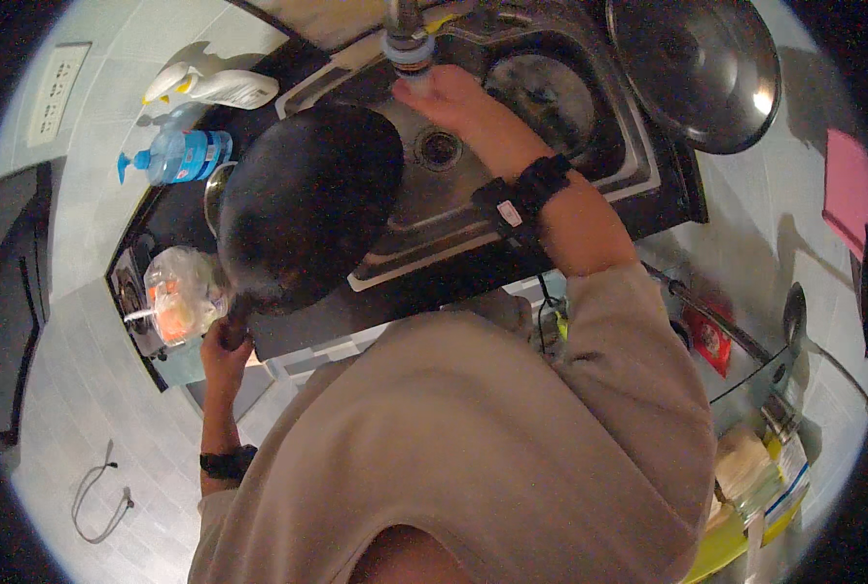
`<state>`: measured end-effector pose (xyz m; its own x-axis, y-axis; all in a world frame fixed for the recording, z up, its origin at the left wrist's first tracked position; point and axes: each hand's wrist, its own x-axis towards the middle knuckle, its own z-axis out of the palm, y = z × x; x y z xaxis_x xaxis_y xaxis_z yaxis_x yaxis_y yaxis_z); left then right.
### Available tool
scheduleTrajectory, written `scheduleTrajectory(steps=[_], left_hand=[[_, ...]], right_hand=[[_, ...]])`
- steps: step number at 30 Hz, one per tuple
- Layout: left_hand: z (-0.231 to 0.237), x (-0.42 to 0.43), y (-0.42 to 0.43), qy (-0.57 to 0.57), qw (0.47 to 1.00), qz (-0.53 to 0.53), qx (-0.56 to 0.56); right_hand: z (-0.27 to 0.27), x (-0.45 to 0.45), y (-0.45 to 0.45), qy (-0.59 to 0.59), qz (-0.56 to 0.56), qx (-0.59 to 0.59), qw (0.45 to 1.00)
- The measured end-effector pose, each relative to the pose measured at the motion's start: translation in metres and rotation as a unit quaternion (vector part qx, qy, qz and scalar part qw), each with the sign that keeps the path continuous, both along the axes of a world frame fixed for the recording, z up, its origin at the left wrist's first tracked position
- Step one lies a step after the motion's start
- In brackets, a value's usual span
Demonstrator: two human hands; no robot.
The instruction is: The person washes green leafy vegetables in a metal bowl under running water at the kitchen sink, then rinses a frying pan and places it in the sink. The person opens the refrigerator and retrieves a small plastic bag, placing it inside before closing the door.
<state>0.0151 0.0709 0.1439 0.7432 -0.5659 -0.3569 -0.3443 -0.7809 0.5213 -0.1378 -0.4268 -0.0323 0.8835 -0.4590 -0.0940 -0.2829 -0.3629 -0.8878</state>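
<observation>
At the left, my left hand [226, 358] grips the short handle of a dark wok [310, 212]. The wok is tilted and overlaps the left side of the stainless steel sink [470, 212]; whether its inside or its underside faces me is unclear. My right hand [441, 98] reaches over the basin with its fingers closed around the end of the faucet [405, 47]. Below that hand the round drain [438, 150] shows in the sink floor. A round metal pan or basin [540, 98] lies in the sink's far right part, partly behind my right forearm.
Behind the wok stand a blue pump bottle [186, 157] and a white spray bottle [222, 87]. A clear plastic bag [182, 296] with orange contents sits near the stove at left. A large round metal lid [697, 66] leans at the right wall, and a ladle [794, 314] hangs below.
</observation>
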Motion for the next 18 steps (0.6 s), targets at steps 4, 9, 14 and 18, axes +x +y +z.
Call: scheduleTrajectory(steps=[4,9,14,18], left_hand=[[0.004,-0.003,-0.007,0.051,0.997,0.063,0.007],[0.013,-0.011,-0.016,0.013,1.0,0.023,-0.01],[0.016,-0.016,-0.022,-0.004,1.0,0.016,0.0],[0.012,-0.019,-0.019,0.023,0.998,0.033,-0.046]], right_hand=[[-0.045,0.019,-0.001,-0.014,-0.046,-0.001,0.999],[-0.111,0.079,-0.006,-0.242,-0.105,0.146,0.953],[-0.044,0.041,-0.015,-0.058,-0.177,0.826,0.532],[-0.021,0.033,-0.016,-0.113,-0.109,0.831,0.533]])
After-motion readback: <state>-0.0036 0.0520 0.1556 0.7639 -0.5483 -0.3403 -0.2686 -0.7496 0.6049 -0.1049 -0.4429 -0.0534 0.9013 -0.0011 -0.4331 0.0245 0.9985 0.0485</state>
